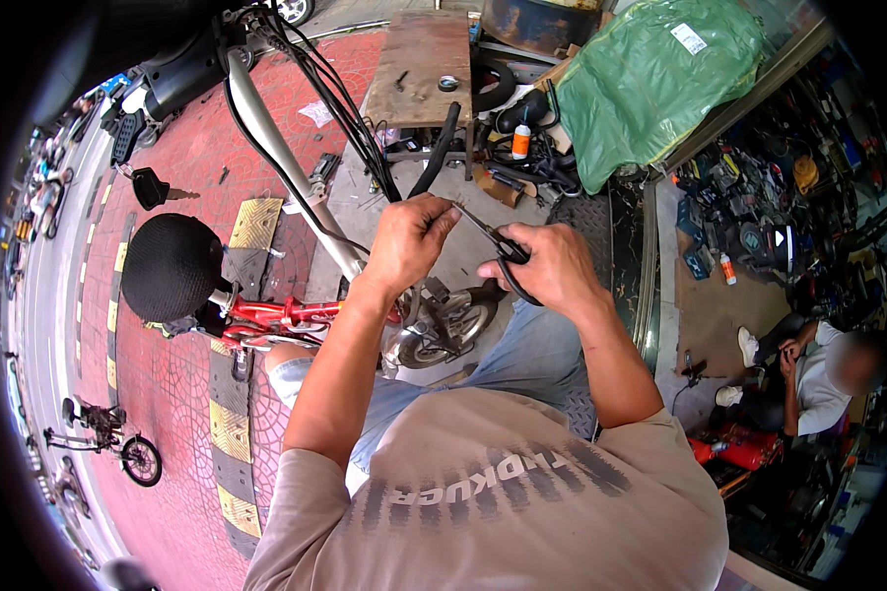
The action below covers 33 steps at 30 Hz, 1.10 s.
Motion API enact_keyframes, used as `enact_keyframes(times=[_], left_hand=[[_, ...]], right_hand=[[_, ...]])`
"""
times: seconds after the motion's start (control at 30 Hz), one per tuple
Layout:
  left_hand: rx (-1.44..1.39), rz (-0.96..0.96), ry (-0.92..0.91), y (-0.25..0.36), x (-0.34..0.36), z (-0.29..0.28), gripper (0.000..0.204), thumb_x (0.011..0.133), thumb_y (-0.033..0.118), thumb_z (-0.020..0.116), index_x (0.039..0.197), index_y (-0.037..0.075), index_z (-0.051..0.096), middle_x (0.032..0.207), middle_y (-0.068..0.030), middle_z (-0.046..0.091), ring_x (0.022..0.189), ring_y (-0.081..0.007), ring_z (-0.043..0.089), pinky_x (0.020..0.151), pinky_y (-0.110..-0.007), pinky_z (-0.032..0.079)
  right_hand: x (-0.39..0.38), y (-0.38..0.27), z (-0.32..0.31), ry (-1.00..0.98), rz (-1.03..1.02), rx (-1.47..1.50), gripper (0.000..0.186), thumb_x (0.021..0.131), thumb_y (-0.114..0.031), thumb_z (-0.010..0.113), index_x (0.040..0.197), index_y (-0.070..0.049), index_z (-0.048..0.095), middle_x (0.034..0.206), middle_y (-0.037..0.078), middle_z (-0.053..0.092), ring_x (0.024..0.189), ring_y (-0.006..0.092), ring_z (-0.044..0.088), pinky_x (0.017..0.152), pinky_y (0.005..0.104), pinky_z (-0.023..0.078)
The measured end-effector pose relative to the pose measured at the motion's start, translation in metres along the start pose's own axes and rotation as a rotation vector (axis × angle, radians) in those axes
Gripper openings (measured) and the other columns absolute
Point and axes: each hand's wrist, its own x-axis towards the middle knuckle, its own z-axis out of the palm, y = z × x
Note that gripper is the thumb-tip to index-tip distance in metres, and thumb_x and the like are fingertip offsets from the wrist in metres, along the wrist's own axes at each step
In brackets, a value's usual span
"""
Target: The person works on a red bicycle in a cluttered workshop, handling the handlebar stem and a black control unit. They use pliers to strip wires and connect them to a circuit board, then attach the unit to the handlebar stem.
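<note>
My right hand (pixel 552 264) is wrapped around black-handled pliers (pixel 511 254), whose slim jaws point toward my left fingertips. My left hand (pixel 404 241) is closed in a pinch at the jaw tips; what lies between its fingers is too small to make out. Several black cables (pixel 355 128) run down from the upper left to just behind my left hand. A curved black tube (pixel 440 148) rises beyond the knuckles. Below and left of my hands is a red bicycle frame (pixel 291 313), with a white tube (pixel 271 148) slanting up from it.
A black seat (pixel 172 268) and a hanging key (pixel 151 187) are at the left. Beyond my hands stands a wooden bench (pixel 419 64), near an orange-and-white bottle (pixel 520 142) and green plastic sheeting (pixel 660 89). A seated person (pixel 818 379) is at the right among parts.
</note>
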Motion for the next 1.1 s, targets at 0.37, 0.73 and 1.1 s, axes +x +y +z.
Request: enact_keyframes(times=[0.37,0.73,1.1], left_hand=[[0.036,0.025,-0.053,0.005,0.003,-0.005,0.016,0.095,0.014,0.071,0.094,-0.001,0.072,0.079,-0.0179,0.064,0.074,-0.0405,0.065,0.067,-0.045,0.05],[0.107,-0.009,0.019,0.003,-0.005,0.0,0.016,0.094,0.015,0.071,0.091,0.0,0.073,0.077,-0.0157,0.066,0.072,-0.0385,0.066,0.064,-0.044,0.05],[-0.107,-0.115,0.114,-0.007,-0.016,0.016,0.048,0.092,0.009,0.072,0.139,0.003,0.06,0.118,-0.0135,0.07,0.073,-0.0195,0.063,0.071,-0.031,0.054]], right_hand=[[0.0,0.006,-0.001,-0.018,0.0,0.148,0.053,0.073,-0.042,0.093,0.098,0.002,0.076,0.057,0.013,0.062,0.047,0.0226,0.054,0.052,0.038,0.043],[-0.004,-0.007,0.0,-0.031,0.104,0.121,0.056,0.072,-0.052,0.089,0.096,-0.002,0.078,0.074,0.021,0.07,0.075,0.0406,0.071,0.069,0.0458,0.053],[-0.04,0.015,0.008,0.134,0.211,0.281,0.06,0.075,-0.054,0.088,0.112,-0.007,0.075,0.072,0.011,0.07,0.069,0.0278,0.071,0.069,0.0439,0.051]])
